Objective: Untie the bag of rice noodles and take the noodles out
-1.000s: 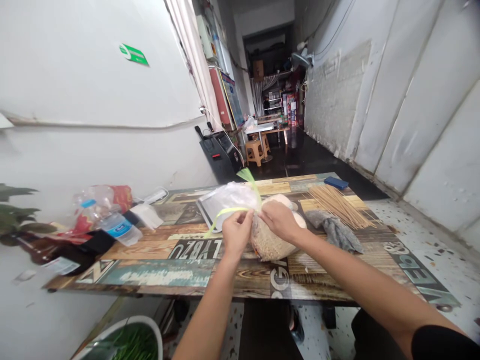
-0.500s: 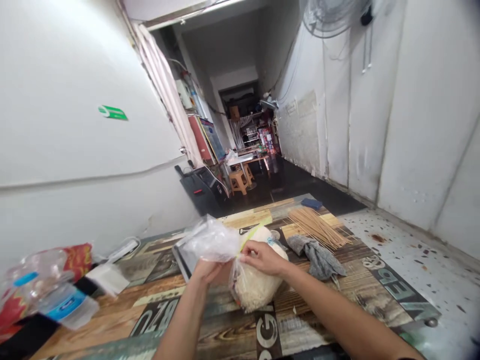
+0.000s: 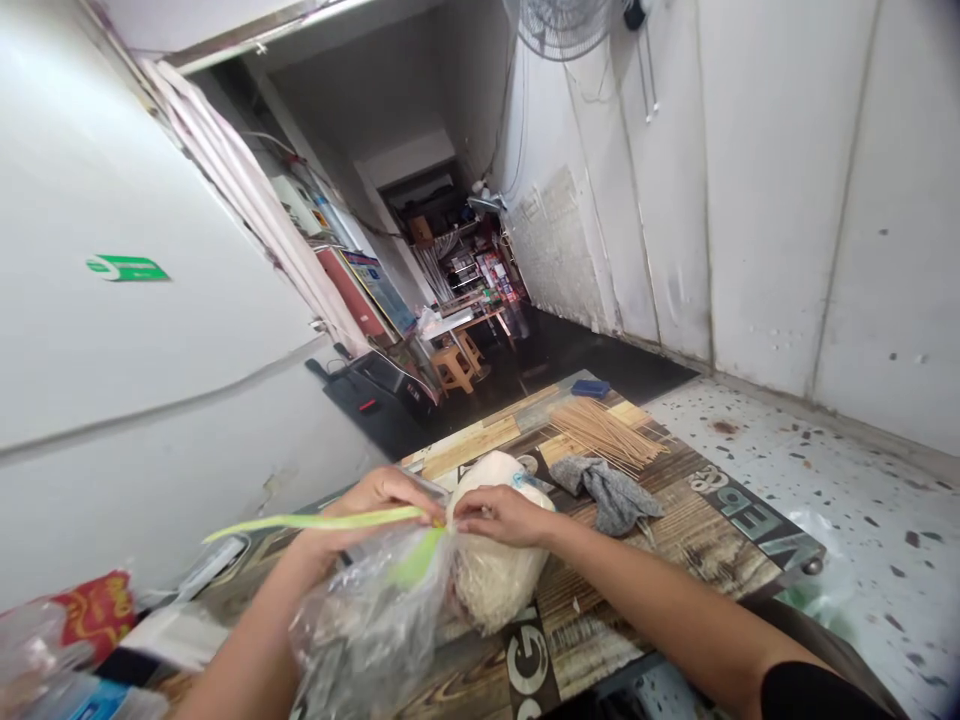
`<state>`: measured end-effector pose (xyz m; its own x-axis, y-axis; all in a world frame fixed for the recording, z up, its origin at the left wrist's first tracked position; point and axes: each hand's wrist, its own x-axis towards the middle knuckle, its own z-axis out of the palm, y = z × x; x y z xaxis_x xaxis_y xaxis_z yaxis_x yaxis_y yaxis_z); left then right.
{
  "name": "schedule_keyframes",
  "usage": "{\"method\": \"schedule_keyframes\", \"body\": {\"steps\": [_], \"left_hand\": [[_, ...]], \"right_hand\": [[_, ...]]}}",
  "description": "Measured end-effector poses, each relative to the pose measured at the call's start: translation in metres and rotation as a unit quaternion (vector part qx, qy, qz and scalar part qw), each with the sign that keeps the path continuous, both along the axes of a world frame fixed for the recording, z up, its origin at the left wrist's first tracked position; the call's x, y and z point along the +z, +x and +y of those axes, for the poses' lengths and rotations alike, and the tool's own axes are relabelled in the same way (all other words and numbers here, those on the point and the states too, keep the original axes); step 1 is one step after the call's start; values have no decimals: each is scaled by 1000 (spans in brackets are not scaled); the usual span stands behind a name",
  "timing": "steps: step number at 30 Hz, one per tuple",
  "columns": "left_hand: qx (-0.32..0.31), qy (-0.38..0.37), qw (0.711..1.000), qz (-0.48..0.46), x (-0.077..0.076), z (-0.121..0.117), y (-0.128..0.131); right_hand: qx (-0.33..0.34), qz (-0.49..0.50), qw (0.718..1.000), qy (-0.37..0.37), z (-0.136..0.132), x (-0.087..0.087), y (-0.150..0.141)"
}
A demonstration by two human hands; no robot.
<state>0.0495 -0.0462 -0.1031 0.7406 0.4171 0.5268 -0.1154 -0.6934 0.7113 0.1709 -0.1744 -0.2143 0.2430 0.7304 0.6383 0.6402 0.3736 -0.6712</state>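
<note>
At the near edge of the table [image 3: 697,545], the loose top of a clear plastic bag [image 3: 375,625] is seen, crumpled and hanging toward the camera. The filled part of the bag, with pale noodle-like content [image 3: 491,585], is laid on the table just behind it, near the middle of the near edge. The neck of the bag is held between the two hands. The left hand [image 3: 375,505] is placed on the left side of the neck, and its fingers [image 3: 420,500] are closed on a light green strip [image 3: 315,522], which is stretched out from the neck toward the left edge of the table. The right hand [image 3: 499,515] is placed on the right side, touching the bag, and its fingers [image 3: 465,518] are pinched on the neck where the strip meets it. A second piece of the green strip is seen through the plastic, below the hands.

At the near left corner, a red packet [image 3: 94,610] and a water bottle with a blue label [image 3: 90,700] are partly shown, blurred. Behind the right hand, toward the right edge, a grey cloth [image 3: 611,490] is laid in a heap. Just beyond it, near the far right corner, a bundle of thin wooden sticks [image 3: 604,432] is spread on the table, and a small dark blue object [image 3: 590,387] is placed at the far edge. Beyond the table, a black case [image 3: 371,395] is leaned against the left wall, and a wooden stool [image 3: 457,365] is seen farther in the corridor.
</note>
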Motion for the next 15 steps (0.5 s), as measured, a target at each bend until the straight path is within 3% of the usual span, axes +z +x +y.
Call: {"method": "schedule_keyframes", "body": {"steps": [4, 7, 10, 12, 15], "left_hand": [[53, 98, 994, 14, 12, -7, -3], [61, 133, 984, 106, 17, 13, -25], [65, 140, 970, 190, 11, 23, -56], [137, 232, 954, 131, -1, 11, -77], [236, 424, 874, -29, -27, -30, -101]], "right_hand": [[-52, 17, 998, 15, 2, -3, -3], [-85, 32, 995, 27, 6, -6, -4], [-103, 39, 993, 39, 11, -8, -5], [-109, 36, 992, 45, 13, -9, -6], [-125, 32, 990, 54, 13, -10, -7]]}}
